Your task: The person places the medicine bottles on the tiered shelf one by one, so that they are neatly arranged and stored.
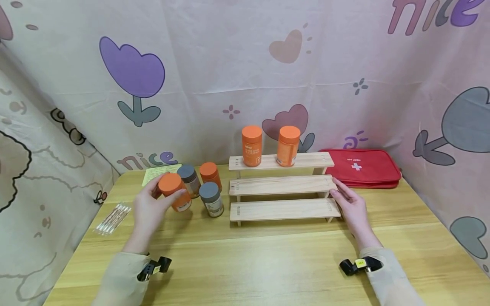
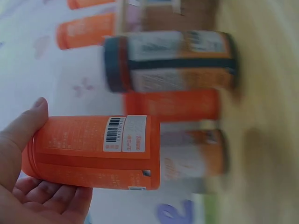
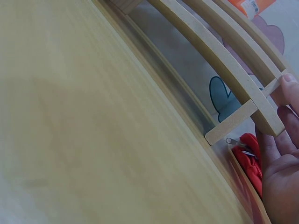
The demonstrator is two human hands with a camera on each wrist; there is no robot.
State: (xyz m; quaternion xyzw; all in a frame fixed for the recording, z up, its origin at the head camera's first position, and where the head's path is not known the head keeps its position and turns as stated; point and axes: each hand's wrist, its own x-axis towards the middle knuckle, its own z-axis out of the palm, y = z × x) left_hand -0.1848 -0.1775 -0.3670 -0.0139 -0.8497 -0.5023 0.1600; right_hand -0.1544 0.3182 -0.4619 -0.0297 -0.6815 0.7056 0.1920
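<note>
The left hand [image 1: 148,207] has the orange bottle [image 2: 93,151] in a grasp, with thumb and fingers bent round its upper part, and the bottle stands off the table with its long axis close to upright. It is to the left of the wooden rack [image 1: 283,210], and two grey-lidded jars [image 1: 212,200] are between them; the right hand [image 1: 351,209], much farther from the bottle, holds the rack's right end with bent fingers.

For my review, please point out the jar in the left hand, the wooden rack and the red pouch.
Jar [image 2: 93,151]: left wrist view, on its orange side.
Rack [image 1: 281,185]: head view, on its middle tier.
Pouch [image 1: 357,167]: head view, on its white cross.
</note>
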